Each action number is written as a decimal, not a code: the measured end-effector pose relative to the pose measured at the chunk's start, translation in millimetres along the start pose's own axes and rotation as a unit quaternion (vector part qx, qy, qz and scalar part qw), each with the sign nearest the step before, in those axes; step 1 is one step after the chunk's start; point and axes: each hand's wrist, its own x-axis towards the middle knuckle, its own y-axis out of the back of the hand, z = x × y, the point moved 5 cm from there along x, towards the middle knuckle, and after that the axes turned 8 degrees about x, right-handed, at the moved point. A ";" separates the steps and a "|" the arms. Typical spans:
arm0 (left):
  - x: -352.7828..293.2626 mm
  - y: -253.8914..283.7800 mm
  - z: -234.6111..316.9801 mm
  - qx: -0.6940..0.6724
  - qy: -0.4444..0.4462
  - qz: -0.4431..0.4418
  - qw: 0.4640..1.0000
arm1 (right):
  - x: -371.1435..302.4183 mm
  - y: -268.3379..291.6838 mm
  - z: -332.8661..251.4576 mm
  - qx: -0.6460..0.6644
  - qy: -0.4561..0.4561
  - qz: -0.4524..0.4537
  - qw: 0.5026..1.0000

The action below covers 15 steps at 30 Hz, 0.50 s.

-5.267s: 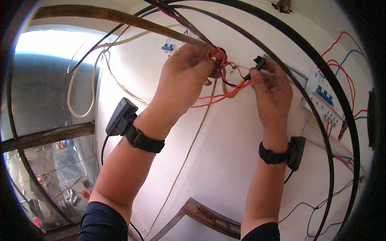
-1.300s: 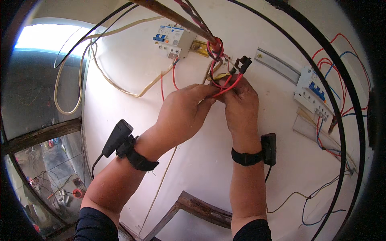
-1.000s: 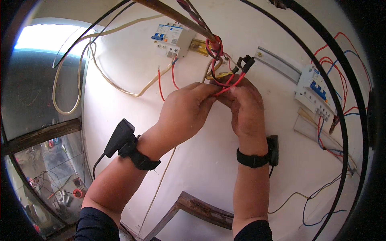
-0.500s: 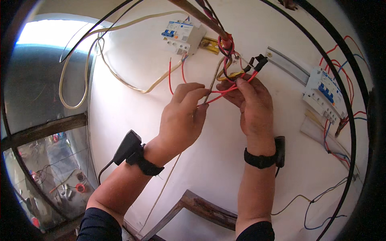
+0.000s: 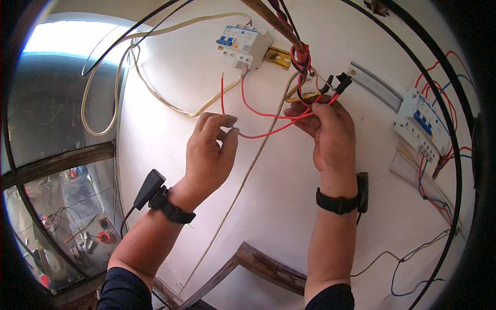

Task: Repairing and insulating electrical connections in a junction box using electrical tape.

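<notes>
My left hand [image 5: 211,147] has its thumb and fingertips closed around a red wire [image 5: 258,136]. The wire's bared end stands up above those fingers, pointing at the wall-mounted breaker [image 5: 243,45]. A second red strand curves down from under that breaker and runs across to my right hand [image 5: 333,132]. There the thumb and fingers pinch the red wires together, just below a black-taped joint [image 5: 342,82]. Behind and above the right fingers hangs a bundle of red, black and yellow wires [image 5: 301,62], coming off a brown rod. The right fingertips are partly hidden.
A second breaker [image 5: 423,124] with red and blue wires is mounted at the right, near a metal rail [image 5: 376,87]. Thick black cables [image 5: 454,170] arc down the right side. A cream cable [image 5: 85,103] loops at the left beside a window. A dark wooden frame [image 5: 253,258] stands below.
My left hand has moved left and slightly down along the red wire, away from my right hand. The right hand keeps its pinch; the whole view has shifted slightly.
</notes>
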 end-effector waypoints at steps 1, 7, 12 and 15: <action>-2.6 2.4 5.4 -0.009 -0.004 0.001 1.000 | -4.8 -0.8 -4.3 0.006 -0.012 0.009 1.000; 4.2 3.8 14.5 0.001 -0.030 0.022 0.999 | 0.7 -5.5 -5.6 0.086 -0.022 -0.004 0.996; 14.6 3.6 23.6 0.032 -0.063 0.030 0.997 | 4.9 -2.5 2.7 0.108 -0.034 -0.017 0.993; 23.2 -1.0 28.6 0.046 -0.105 0.030 0.993 | 7.6 -2.3 8.7 0.122 -0.036 -0.017 0.992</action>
